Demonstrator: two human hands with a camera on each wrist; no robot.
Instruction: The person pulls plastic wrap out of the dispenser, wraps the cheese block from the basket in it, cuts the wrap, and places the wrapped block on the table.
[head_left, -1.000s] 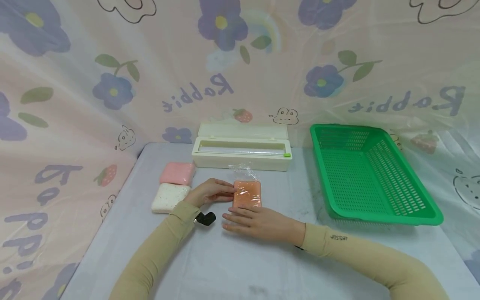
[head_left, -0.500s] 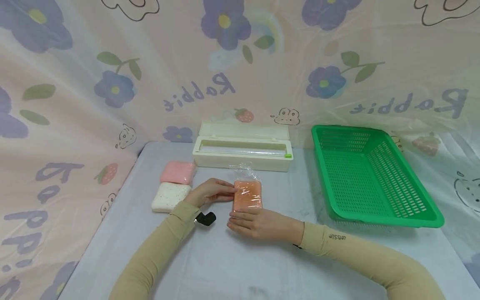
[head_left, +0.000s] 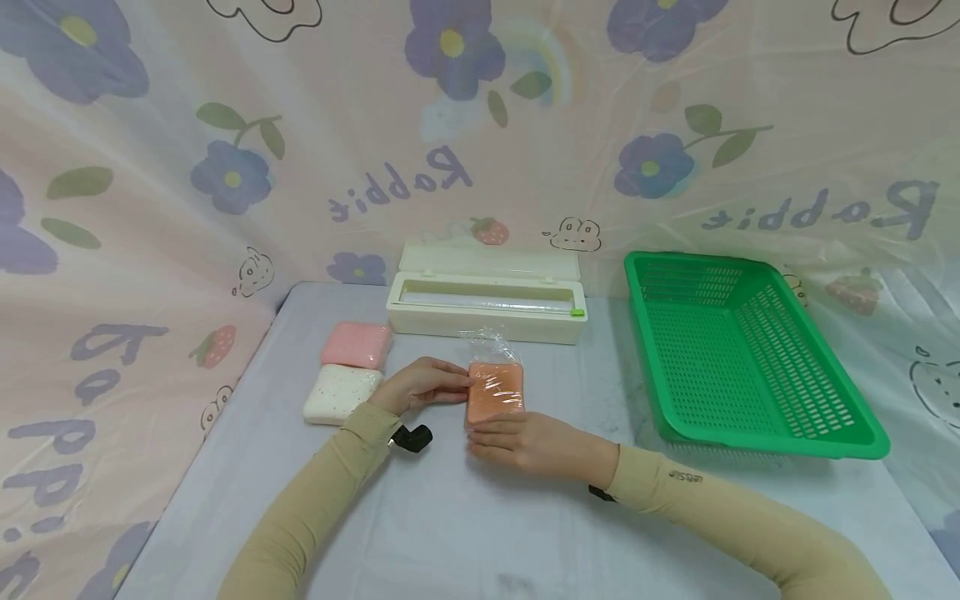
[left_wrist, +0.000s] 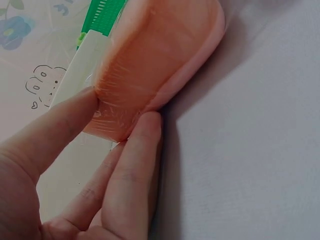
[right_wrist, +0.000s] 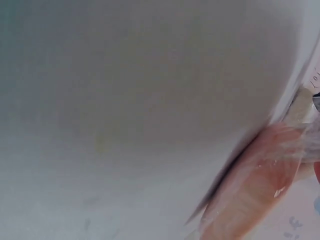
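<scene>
A square orange slab [head_left: 496, 388] in clear plastic film lies mid-table, with loose film [head_left: 489, 343] sticking up beyond its far edge. My left hand [head_left: 423, 384] pinches its left side; in the left wrist view the thumb lies on top of the wrapped slab [left_wrist: 160, 55] and fingers meet its lower edge. At the near edge, my right hand [head_left: 536, 446] rests with fairly straight fingers. The right wrist view is blurred, with clear film [right_wrist: 280, 192] over a finger; the thumb is hidden. A white speckled slab [head_left: 341, 395] and a pink slab [head_left: 356, 344] lie left.
Behind the slab stands a white cling-film box [head_left: 486, 321], lid up, a film roll inside and a green slider at its right end. A green basket [head_left: 757, 446] sits to the right. Patterned cloth [head_left: 525, 167] hangs behind the table.
My right hand has moved slightly right, its fingertips drawing in to the slab's near edge. The left hand stays on the slab's left side. The view has shifted slightly.
</scene>
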